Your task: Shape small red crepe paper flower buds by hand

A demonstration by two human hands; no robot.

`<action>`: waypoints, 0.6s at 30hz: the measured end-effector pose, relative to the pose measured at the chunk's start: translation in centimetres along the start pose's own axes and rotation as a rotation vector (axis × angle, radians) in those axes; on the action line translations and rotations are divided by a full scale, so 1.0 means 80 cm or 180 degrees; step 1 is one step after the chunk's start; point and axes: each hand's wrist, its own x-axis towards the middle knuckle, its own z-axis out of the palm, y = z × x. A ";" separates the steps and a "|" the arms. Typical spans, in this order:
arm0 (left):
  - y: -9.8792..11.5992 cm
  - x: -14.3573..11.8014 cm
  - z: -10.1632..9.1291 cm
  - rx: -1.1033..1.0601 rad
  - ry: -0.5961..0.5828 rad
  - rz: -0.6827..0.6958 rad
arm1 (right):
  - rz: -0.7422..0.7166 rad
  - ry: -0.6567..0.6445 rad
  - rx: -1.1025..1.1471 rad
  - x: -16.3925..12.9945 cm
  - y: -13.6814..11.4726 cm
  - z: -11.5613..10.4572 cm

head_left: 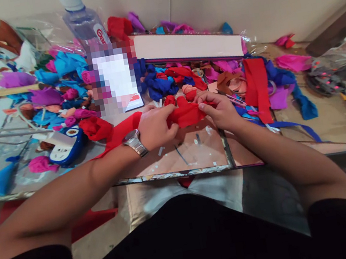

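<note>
I see both hands meeting in the middle of the tabletop [196, 152], and a red cloth piece [187, 114] sits right between them. The left hand [156, 128] has its fingers curled shut on the left end of the cloth. The right hand [221, 110] pinches the right end, with the thumb pressed on top. So the cloth's long way runs left to right, from 1 hand to the other, and both hands are just as near to it. A red strip [120, 131] trails away under the left wrist, past the wristwatch [134, 142]; I cannot tell if it is joined to the bunched piece. Behind the hands lie many coloured cloth scraps [158, 83], a long pale box [188, 45] and a water bottle [83, 20].
</note>
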 end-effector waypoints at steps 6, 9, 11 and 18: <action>0.004 0.001 -0.008 -0.0298 -0.0116 0.0082 | -0.0248 -0.0024 -0.0289 -0.002 0.000 0.002; 0.009 0.001 -0.010 -0.0799 -0.0091 0.0260 | -0.0614 -0.0220 -0.0501 -0.008 -0.003 0.008; 0.011 0.001 -0.010 -0.1082 -0.0080 0.0297 | -0.0747 -0.0331 -0.0581 -0.013 -0.006 0.014; 0.011 0.003 -0.006 -0.1276 -0.0071 0.0233 | -0.0874 -0.0361 -0.0831 -0.020 -0.014 0.016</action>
